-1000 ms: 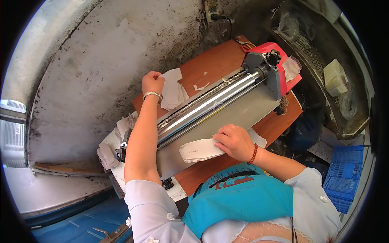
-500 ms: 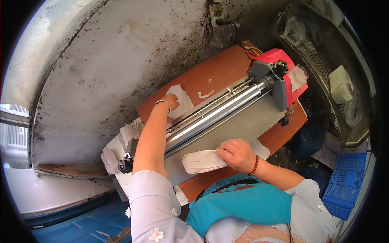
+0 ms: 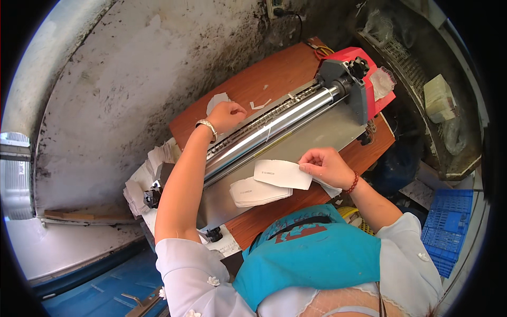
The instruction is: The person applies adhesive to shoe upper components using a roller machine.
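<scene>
My right hand [image 3: 328,168] pinches the right end of a thin, curved white cut piece [image 3: 283,174] with small print on it, lifted over a stack of similar white pieces [image 3: 254,192]. The stack lies at the near edge of the roller machine's metal plate. My left hand [image 3: 227,116] hovers behind the long shiny roller [image 3: 274,135], fingers loosely bent and nothing visible in them. Just behind that hand, another white piece [image 3: 217,100] rests on the brown tabletop. The pieces' material cannot be made out.
The machine has a red and grey end housing [image 3: 353,84] on the right and a black knob [image 3: 153,197] on the left. More white pieces [image 3: 158,158] are piled at the left end. Scraps [image 3: 260,104] lie behind the roller. A blue crate [image 3: 449,227] stands right.
My left hand has moved off the white pieces behind the roller, toward the roller. My right hand has raised one piece off the near stack, turning it slightly.
</scene>
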### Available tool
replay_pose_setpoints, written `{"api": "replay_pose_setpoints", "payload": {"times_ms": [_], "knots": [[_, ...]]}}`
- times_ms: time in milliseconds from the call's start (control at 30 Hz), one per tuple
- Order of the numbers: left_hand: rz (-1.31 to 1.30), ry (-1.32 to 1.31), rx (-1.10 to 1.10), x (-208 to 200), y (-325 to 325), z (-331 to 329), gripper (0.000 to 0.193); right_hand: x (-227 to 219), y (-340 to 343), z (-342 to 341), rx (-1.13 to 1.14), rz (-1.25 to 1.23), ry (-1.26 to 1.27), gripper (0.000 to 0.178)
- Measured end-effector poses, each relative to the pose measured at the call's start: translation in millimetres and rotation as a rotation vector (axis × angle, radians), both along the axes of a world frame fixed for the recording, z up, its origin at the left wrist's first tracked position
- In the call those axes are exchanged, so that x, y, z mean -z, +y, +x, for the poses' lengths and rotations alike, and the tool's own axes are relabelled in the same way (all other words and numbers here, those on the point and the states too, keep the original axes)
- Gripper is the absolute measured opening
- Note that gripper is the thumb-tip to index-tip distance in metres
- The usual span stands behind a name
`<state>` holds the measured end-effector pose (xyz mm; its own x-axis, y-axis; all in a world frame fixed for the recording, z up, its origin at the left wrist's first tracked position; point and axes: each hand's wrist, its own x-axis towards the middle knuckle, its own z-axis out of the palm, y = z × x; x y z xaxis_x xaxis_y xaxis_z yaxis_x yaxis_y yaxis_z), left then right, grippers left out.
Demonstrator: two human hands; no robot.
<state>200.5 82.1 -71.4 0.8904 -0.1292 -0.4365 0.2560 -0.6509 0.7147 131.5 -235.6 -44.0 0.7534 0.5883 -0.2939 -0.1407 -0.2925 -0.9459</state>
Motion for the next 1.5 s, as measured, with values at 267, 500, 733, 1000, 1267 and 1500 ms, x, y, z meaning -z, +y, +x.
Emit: {"api": "replay_pose_setpoints", "payload": {"times_ms": [267, 500, 733, 1000, 1267, 1500], "knots": [[-0.015, 0.064, 0.070, -6, -18, -11, 0.030, 5, 21, 17, 0.113, -0.097, -0.088, 0.012], [-0.044, 0.016, 0.010, 11, 0, 1, 0.024, 5, 30, -12, -0.087, -0.114, -0.871, 0.019], [0.052, -0.219, -0.391, 15, 37, 20, 0.020, 11, 40, -25, -0.168, -0.085, -1.062, 0.018], [0.610, -0.139, -0.233, 45, 57, 25, 0.022, 11, 37, -26, -0.126, 0.070, -0.860, 0.011], [0.576, 0.212, 0.045, 54, 48, 26, 0.034, 9, -1, -11, 0.119, 0.003, -0.227, 0.015], [0.127, -0.028, 0.038, 24, 23, 18, 0.031, 12, 12, 6, 0.183, 0.018, -0.156, 0.010]]}}
